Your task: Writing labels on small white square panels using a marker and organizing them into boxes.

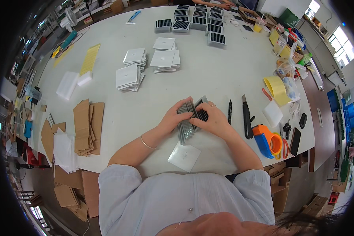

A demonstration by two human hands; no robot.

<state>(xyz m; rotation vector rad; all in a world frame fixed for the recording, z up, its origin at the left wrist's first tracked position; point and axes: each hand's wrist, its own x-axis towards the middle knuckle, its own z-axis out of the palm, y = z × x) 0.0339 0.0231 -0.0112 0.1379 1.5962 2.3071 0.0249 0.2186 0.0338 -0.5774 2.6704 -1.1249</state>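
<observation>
Between my hands a thick stack of thin square solar panels (186, 125) stands on edge, slightly fanned. My left hand (173, 119) is closed round the stack's left side, thumb across its top edges. Against the right side my right hand (215, 121) pinches a solar panel with a dark striped face (202, 114); how many panels it grips is hidden. A single square panel (184, 157) lies pale side up on the table, just in front of me. Farther off to the left, several stacks of white-backed square panels (128, 76) sit face down.
Dark-faced panels in stacks (181, 26) fill the far middle. Cardboard pieces (82, 126) and white sheets (64, 151) lie left. To the right are a black pen (229, 112), a utility knife (247, 120), an orange-blue tape dispenser (267, 141) and a phone (295, 142).
</observation>
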